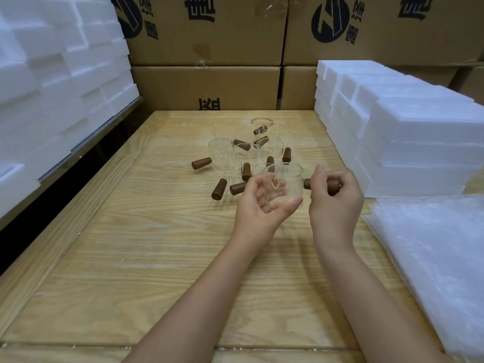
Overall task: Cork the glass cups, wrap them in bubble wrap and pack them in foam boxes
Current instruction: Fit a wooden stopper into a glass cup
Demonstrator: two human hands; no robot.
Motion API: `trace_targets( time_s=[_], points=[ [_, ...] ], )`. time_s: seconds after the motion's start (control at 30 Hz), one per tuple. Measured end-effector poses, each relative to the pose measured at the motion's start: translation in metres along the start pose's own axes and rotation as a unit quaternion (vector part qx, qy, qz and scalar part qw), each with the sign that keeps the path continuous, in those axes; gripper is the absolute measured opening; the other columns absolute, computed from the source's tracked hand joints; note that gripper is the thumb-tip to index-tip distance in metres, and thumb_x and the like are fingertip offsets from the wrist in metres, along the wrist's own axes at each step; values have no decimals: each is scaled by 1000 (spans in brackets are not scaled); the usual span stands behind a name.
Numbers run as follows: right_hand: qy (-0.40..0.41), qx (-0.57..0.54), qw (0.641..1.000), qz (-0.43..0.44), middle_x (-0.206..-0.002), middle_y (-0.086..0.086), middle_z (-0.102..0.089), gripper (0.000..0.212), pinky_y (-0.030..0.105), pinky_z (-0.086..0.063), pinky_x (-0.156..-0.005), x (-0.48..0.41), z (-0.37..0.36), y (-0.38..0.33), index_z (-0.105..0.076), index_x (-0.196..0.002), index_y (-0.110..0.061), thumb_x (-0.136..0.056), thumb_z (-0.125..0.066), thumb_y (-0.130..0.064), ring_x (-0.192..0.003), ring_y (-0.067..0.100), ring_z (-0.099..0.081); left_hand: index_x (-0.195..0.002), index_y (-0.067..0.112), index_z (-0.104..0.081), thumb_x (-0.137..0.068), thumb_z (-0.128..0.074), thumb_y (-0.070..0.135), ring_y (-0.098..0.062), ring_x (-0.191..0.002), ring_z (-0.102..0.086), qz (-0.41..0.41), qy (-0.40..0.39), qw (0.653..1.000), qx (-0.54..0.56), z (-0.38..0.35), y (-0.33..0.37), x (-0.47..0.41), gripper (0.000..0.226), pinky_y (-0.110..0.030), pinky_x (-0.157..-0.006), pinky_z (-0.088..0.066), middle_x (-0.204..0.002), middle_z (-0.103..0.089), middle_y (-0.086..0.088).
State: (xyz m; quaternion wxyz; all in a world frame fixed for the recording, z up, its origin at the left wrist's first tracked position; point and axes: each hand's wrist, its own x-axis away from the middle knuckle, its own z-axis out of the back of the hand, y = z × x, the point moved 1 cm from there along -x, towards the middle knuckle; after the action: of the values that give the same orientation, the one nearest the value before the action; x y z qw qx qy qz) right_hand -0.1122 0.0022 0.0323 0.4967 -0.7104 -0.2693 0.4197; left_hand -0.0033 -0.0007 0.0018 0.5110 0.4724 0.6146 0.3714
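first cup in hand, cork at its side, and nearly the whole job ahead.
my left hand (262, 200) cradles a clear, thin-walled glass cup (288, 179) above the pale, grainy wooden counter (157, 244), fingers curled round it. my right hand (335, 197) is clamped on a brown tapered cork (334, 185) just beside the cup's wall. i judge it not yet seated. more smooth round cups (226, 166) and matte loose corks (219, 189) lie jumbled behind, none wrapped. filmy bubble wrap (432, 244) and blocky white foam boxes (419, 132) wait on my right.
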Motion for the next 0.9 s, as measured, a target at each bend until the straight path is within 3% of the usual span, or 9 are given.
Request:
trace_targets(
  time_s=[0.13,0.2,0.3,0.4,0.47,0.6,0.7,0.8,0.9],
  points=[
    [-43,12,994,100,-62,-16,-58,26,10,-42,-57,6,0,-6,-48,-75,-28,-86,-69,-17,-57,-2,-53,-115,7,-56,-80,-71,8,-7,-83,-67,53,1,997,56,-1,1,0,38,-26,-66,-57,-95,-67,-4],
    [-84,18,989,117,-66,-19,-59,27,10,-43,-57,9,-1,-6,-48,-78,-31,-84,-71,-18,-58,-2,-54,-115,-7,-56,-81,-73,19,-12,-79,-65,84,0,993,83,1,2,-1,46,-25,-54,-54,-86,-66,-5],
    [-156,35,973,166,-73,-16,-61,21,12,-44,-58,12,-2,-5,-51,-84,-31,-84,-70,-21,-61,1,-55,-111,-5,-58,-76,-64,37,-18,-63,-65,136,-24,986,91,6,5,-2,55,-23,-43,-46,-80,-65,-10],
    [-214,49,953,208,-78,-17,-60,13,15,-46,-56,14,-4,-6,-55,-92,-22,-85,-66,-20,-62,3,-55,-121,-6,-55,-64,-61,52,-18,-52,-59,165,-51,981,91,8,5,-4,81,-22,-40,-42,-82,-59,-19],
    [-252,45,945,202,-79,-23,-62,11,14,-47,-58,13,-4,-7,-57,-94,-21,-85,-63,-19,-65,-1,-58,-117,-3,-56,-63,-57,55,-18,-48,-54,181,-54,977,101,10,3,-5,80,-21,-39,-39,-80,-57,-19],
    [-339,-22,931,137,-75,-14,-61,22,11,-44,-49,10,-2,-10,-61,-98,-32,-89,-58,-12,-56,0,-55,-93,15,-71,-75,-45,52,-15,-41,-47,204,-77,966,141,16,2,-10,48,-17,-36,-33,-67,-61,-11],
    [-384,-52,916,103,-76,-1,-64,16,20,-45,-50,7,-1,-10,-65,-101,-38,-90,-59,-27,-46,6,-48,-76,23,-75,-81,-37,52,-15,-40,-46,181,-112,967,138,18,3,-10,48,-17,-35,-32,-60,-63,-10],
    [-396,-62,914,65,-74,13,-61,17,29,-48,-52,4,0,-10,-65,-102,-29,-85,-62,-33,-47,12,-49,-74,23,-74,-83,-36,51,-15,-44,-51,173,-120,968,137,19,3,-9,48,-18,-37,-35,-54,-60,-4],
    [-402,-86,909,68,-74,-8,-66,14,17,-46,-51,5,0,-14,-61,-100,-13,-87,-55,-14,-53,1,-57,-91,17,-67,-80,-42,48,-17,-49,-52,169,-93,973,126,17,3,-8,42,-20,-42,-39,-62,-60,-4]
  ],
)
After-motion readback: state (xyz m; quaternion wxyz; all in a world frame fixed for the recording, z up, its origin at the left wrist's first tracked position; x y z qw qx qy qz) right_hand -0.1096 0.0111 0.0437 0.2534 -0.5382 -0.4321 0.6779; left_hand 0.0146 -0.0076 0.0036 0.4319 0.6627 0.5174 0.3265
